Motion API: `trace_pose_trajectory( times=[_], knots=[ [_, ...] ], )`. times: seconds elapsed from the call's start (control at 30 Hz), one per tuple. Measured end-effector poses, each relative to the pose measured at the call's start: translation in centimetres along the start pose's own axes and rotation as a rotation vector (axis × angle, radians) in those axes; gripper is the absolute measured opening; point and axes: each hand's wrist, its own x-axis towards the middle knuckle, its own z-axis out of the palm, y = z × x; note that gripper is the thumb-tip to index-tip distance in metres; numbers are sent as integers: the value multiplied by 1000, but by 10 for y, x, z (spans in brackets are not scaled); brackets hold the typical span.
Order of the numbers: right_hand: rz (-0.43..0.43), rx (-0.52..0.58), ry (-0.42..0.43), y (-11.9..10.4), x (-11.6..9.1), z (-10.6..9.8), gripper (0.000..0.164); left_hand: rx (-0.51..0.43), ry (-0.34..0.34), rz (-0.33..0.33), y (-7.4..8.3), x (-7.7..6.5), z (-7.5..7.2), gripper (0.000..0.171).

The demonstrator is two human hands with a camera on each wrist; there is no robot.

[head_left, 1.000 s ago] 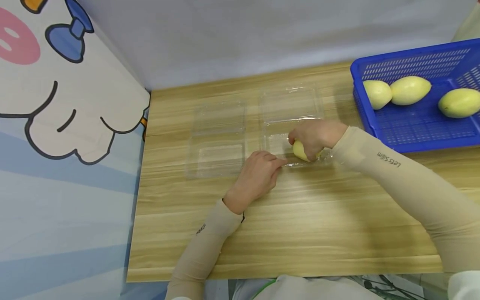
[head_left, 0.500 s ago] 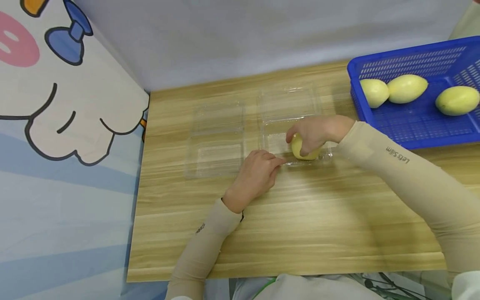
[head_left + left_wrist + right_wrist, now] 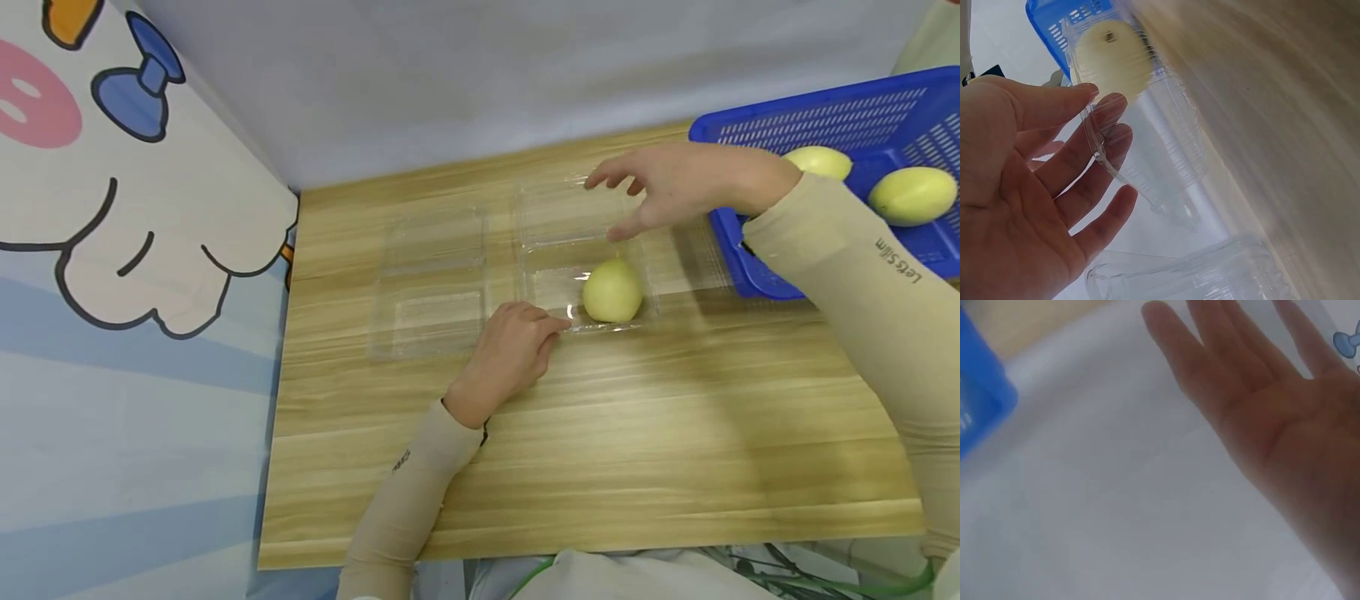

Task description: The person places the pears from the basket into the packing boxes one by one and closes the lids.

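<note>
A yellow-green pear (image 3: 613, 290) with its stem pointing away sits in the near right part of an opened clear plastic box (image 3: 551, 287). My left hand (image 3: 510, 350) pinches the near rim of this box; in the left wrist view, thumb and index finger meet at the clear rim, the pear (image 3: 1113, 59) behind the plastic wall. Above the box's far half, my right hand (image 3: 682, 183) hovers with fingers spread and holds nothing. The right wrist view shows the same hand (image 3: 1272, 419) with extended fingers.
To the left lies a second opened clear box (image 3: 438, 321). A blue plastic basket (image 3: 806, 108) stands at the right with pears (image 3: 911, 196) in it, partly hidden by my right arm. A grey-white wall (image 3: 450, 83) borders the table's back.
My right hand has let go of the pear and moved up and right, toward the basket. The pear now stands on its own in the box. My left hand stays at the rim.
</note>
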Motion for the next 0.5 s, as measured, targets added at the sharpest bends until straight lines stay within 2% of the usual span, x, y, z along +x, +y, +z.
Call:
trace_pose_trajectory(
  times=[0.13, 0.27, 0.4, 0.5],
  knots=[
    [77, -20, 64, 18, -10, -18, 89, -16, -11, -4, 1, -2, -1, 21],
    [151, -52, 151, 44, -17, -29, 81, -53, -43, -20, 2, -2, -2, 22],
    [203, -45, 236, 75, -21, -27, 71, -95, -73, -28, 3, -2, -5, 25],
    [230, -43, 240, 100, -18, -19, 67, -112, -94, -32, 4, -2, -7, 29]
  ],
)
